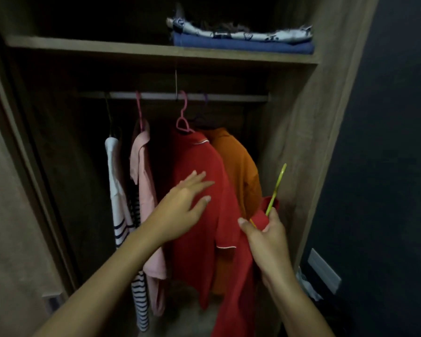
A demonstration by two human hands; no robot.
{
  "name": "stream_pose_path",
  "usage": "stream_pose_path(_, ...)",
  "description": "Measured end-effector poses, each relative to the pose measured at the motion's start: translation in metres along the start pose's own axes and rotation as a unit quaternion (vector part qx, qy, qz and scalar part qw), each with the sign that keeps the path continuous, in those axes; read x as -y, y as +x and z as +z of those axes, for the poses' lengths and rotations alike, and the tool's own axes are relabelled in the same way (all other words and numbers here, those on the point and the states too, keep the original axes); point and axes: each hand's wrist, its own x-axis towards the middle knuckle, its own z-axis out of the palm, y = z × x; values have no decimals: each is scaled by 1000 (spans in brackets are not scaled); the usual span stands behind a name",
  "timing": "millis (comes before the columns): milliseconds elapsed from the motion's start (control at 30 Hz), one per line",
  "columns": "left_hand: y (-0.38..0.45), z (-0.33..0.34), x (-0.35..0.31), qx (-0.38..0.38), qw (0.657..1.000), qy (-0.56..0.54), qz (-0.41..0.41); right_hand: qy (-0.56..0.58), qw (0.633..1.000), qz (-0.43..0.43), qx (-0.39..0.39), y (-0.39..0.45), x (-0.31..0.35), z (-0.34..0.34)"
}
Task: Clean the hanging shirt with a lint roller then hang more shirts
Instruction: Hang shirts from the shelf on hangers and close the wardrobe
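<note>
Inside the wardrobe, the left hand (pixel 184 205) is spread flat, fingers (pixel 199 177) wide apart and holding nothing, palm against the front of the red shirt (pixel 199 239) hanging on a pink hanger (pixel 183 117) from the rail (pixel 229 96). To the right and nearer, the right hand (pixel 265 232) has its fingers closed around a yellow-green hanger (pixel 277 184) with a second red garment (pixel 238 288) bunched on it, the hanger's tip pointing up. Behind the red shirt hangs an orange shirt (pixel 238 166); to the left, a pink shirt (pixel 144 190) and a white one with dark stripes (pixel 118 203). Up on the shelf (pixel 83 46), folded clothes (pixel 241 41) sit far right.
</note>
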Motion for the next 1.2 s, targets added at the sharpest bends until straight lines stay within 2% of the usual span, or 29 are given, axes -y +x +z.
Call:
stream_pose_path(100, 49, 23, -3, 5, 997, 71, 40, -35, 999, 8, -4, -3, 15, -7)
stream_pose_path(233, 120, 55, -16, 32, 973, 211, 90, -62, 998, -7, 3, 0, 25, -22)
stream_pose_path(333, 164, 72, -15, 47, 954, 282, 95, -62, 998, 8, 29, 5, 28, -33)
stream_pose_path(467, 183, 78, -2, 51, 937, 336, 78, -92, 996, 7, 14, 17, 31, -41)
stream_pose_path(533, 176, 77, 11, 39, 936, 338, 87, -108, 994, 2, 10, 26, 34, -41)
stream_pose_path(667, 151, 67, 51, -49, 932, 323, 158, -126, 991, -18, 48, 57, 40, -25)
stream_pose_path(733, 139, 61, 70, -80, 934, 305, 167, -134, 987, -53, 65, 78, 44, -12)
stream_pose_path(833, 129, 51, 85, -87, 941, 283, 162, -127, 985, -83, 80, 123, 57, 11)
stream_pose_path(933, 125, 48, 90, -90, 951, 268, 126, -111, 988, -85, 64, 172, 78, 36)
stream_pose_path(1067, 125, 48, 90, -127, 974, 188, 15, -130, 984, -104, 59, 220, 103, 61)
stream_pose_path(1200, 128, 51, 87, -112, 973, 201, 5, -133, 982, -117, 58, 244, 122, 82)
